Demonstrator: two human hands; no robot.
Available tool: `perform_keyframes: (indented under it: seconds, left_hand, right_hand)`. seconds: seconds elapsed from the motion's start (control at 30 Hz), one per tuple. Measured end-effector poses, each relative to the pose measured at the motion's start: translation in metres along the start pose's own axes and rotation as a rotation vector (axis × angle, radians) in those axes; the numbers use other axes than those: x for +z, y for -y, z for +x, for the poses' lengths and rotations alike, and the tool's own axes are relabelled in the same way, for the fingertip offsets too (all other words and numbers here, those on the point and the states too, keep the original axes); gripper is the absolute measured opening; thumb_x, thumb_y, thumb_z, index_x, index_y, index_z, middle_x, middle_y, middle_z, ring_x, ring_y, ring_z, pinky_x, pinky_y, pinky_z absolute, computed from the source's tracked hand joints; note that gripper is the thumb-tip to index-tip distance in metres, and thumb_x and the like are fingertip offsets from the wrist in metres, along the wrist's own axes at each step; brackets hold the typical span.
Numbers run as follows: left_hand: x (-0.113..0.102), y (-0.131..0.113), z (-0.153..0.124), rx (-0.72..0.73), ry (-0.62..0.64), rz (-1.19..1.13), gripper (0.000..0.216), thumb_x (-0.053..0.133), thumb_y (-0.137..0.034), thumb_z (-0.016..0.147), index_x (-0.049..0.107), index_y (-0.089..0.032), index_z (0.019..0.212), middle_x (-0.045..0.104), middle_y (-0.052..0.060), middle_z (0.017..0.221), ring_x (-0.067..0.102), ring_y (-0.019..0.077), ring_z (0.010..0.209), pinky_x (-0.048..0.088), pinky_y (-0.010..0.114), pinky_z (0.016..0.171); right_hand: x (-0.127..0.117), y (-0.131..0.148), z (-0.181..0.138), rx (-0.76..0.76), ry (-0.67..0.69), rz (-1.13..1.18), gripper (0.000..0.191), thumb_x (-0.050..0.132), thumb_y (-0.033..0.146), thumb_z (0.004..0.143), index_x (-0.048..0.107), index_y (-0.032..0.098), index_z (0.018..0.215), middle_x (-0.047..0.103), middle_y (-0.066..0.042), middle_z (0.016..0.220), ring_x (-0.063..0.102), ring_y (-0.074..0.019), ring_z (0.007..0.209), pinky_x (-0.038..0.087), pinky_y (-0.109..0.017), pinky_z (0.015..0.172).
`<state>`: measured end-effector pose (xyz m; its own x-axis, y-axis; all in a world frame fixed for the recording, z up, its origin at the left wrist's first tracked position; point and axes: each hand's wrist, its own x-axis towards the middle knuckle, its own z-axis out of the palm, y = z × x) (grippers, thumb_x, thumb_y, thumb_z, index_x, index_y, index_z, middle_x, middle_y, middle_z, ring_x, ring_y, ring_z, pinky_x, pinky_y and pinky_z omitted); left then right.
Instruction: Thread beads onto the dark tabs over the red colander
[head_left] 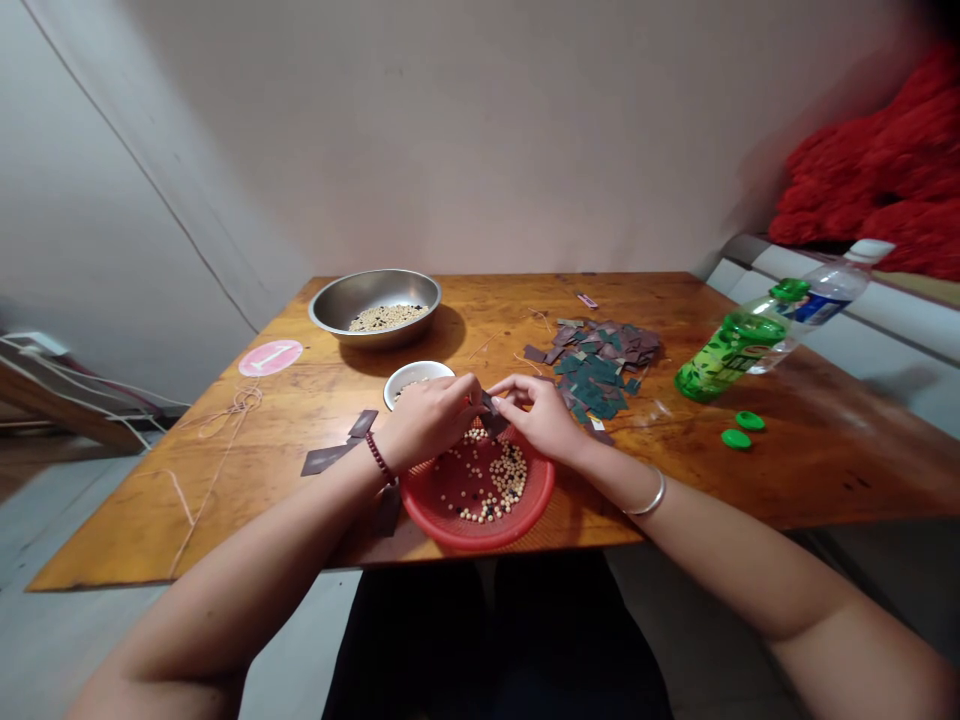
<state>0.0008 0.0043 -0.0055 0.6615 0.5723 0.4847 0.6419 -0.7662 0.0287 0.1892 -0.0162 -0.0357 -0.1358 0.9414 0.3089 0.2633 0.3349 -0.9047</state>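
Observation:
My left hand, with a dark beaded bracelet on its wrist, is closed in a pinch above the far rim of a red plastic basket. Facing it, my right hand pinches as well, its thumb and fingertips drawn together. Between them is a small dark brown flat piece, its material unclear. Inside the basket lie many pale round beads mixed with a few dark ones. A small white bowl with pale contents stands just behind my left hand, which partly covers it.
A steel basin with beads stands at the back left. Green and brown flat pieces are heaped at right, near a green bottle, a clear bottle and green caps. Thin string and a pink disc lie left.

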Motion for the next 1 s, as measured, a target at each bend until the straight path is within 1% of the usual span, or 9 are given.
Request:
perform_keyframes:
  seconds: [0.3, 0.57, 0.73, 1.0]
  left_hand:
    - [0.0007, -0.0004, 0.0005, -0.021, 0.022, 0.005, 0.009, 0.055, -0.026, 0.082, 0.052, -0.020, 0.087, 0.062, 0.000, 0.075, 0.053, 0.0129, 0.064, 0.028, 0.024, 0.055]
    - [-0.0003, -0.0002, 0.0003, -0.031, 0.112, 0.028, 0.011, 0.051, -0.030, 0.085, 0.052, -0.019, 0.089, 0.061, 0.002, 0.075, 0.054, 0.0138, 0.064, 0.029, 0.024, 0.055]
    - [-0.0006, -0.0001, 0.0004, -0.034, 0.106, 0.019, 0.011, 0.051, -0.029, 0.085, 0.052, -0.019, 0.088, 0.061, 0.002, 0.075, 0.053, 0.0135, 0.063, 0.029, 0.024, 0.055]
    - [0.0002, 0.0004, -0.0007, -0.025, 0.059, -0.002, 0.014, 0.049, -0.032, 0.087, 0.052, -0.018, 0.087, 0.061, 0.001, 0.074, 0.052, 0.0124, 0.062, 0.029, 0.024, 0.055]
  right_hand:
    - [-0.0002, 0.0013, 0.0001, 0.007, -0.004, -0.013, 0.021, 0.059, 0.028, 0.079, 0.065, 0.012, 0.091, 0.063, -0.003, 0.069, 0.057, -0.0115, 0.060, 0.046, -0.026, 0.063]
    - [-0.0005, -0.0005, 0.0004, 0.011, 0.001, -0.042, 0.021, 0.058, 0.028, 0.079, 0.065, 0.013, 0.092, 0.061, -0.002, 0.067, 0.055, -0.0115, 0.059, 0.046, -0.026, 0.062]
    - [-0.0005, 0.0005, 0.0003, 0.014, 0.008, -0.027, 0.021, 0.058, 0.028, 0.079, 0.065, 0.013, 0.091, 0.060, -0.001, 0.066, 0.054, -0.0111, 0.058, 0.046, -0.026, 0.062]
    - [-0.0007, -0.0010, 0.0004, 0.015, 0.004, -0.021, 0.021, 0.058, 0.029, 0.079, 0.065, 0.013, 0.092, 0.061, -0.002, 0.068, 0.055, -0.0113, 0.059, 0.046, -0.026, 0.063]
